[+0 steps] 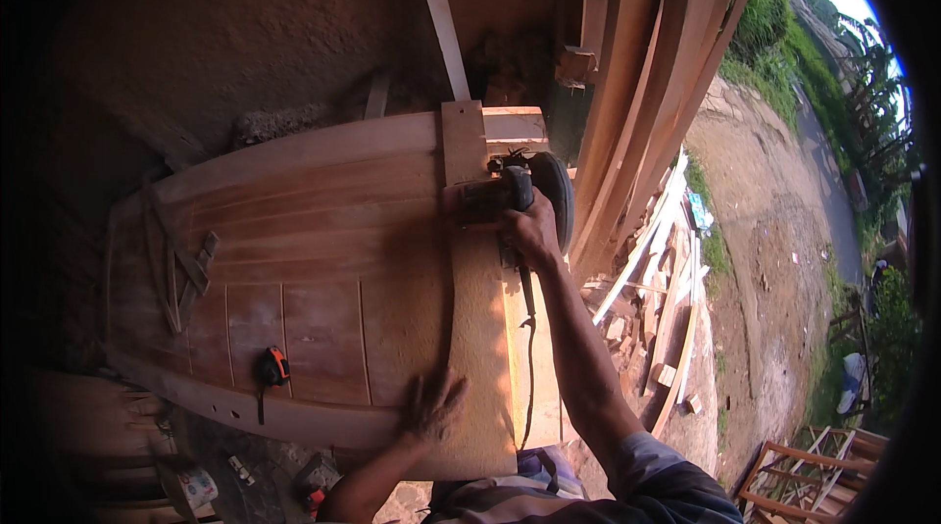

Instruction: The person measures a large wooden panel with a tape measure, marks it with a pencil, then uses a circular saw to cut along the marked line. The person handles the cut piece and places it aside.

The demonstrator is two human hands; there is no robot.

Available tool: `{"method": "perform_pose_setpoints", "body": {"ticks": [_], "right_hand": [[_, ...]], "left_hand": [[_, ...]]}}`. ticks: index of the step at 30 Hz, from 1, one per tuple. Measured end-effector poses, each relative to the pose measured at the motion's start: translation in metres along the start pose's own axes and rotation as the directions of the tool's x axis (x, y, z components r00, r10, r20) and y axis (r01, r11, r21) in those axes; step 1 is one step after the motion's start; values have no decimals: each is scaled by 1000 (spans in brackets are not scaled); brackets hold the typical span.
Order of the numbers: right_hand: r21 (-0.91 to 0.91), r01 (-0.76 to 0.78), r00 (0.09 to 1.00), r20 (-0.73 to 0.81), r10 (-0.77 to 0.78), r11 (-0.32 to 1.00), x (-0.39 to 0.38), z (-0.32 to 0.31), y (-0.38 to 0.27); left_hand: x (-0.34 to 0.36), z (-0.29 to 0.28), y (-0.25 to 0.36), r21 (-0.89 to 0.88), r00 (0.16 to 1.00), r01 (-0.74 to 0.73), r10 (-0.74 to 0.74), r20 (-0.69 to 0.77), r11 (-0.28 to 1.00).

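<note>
A large wooden door [323, 338] with grooved panels lies flat in front of me. At its right end, my right hand [532, 229] is closed around an angle grinder [520, 183] with a broad dark disc, held over the door's wide end rail [480, 328]. A dark cord [529, 377] trails from the tool toward me. My left hand [434, 408] lies on the near part of the door with its fingers spread, holding nothing. An orange and black tape measure [274, 366] sits on the panels, left of that hand.
Thin wooden pieces [181, 274] form a triangle on the door's left part. Tall planks [647, 83] lean beyond its far right corner. Offcuts [667, 318] are heaped on the ground to the right, and a wooden frame [809, 480] lies at the lower right.
</note>
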State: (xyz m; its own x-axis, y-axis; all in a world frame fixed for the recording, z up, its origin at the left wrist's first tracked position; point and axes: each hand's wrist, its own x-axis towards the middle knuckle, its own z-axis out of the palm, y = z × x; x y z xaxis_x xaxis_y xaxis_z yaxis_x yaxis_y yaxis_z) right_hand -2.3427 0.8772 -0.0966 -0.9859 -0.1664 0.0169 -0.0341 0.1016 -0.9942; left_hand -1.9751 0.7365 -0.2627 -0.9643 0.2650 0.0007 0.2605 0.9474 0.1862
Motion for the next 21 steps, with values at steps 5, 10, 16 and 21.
{"method": "perform_pose_setpoints", "body": {"ticks": [5,10,16,21], "right_hand": [[8,3,1000,-2,-3,1000,12,3,-2],[-100,-57,998,1,58,993,26,3,-8],[-64,-6,1000,-14,5,998,39,9,-16],[-67,-39,999,-32,37,997,43,11,-18]], "left_hand": [[1,-7,0,-7,993,-27,26,-118,1000],[0,-8,-3,-34,994,-38,34,-106,999],[1,-4,-5,32,995,-16,19,-102,999],[-7,-12,-1,96,994,-69,77,-79,993]]}}
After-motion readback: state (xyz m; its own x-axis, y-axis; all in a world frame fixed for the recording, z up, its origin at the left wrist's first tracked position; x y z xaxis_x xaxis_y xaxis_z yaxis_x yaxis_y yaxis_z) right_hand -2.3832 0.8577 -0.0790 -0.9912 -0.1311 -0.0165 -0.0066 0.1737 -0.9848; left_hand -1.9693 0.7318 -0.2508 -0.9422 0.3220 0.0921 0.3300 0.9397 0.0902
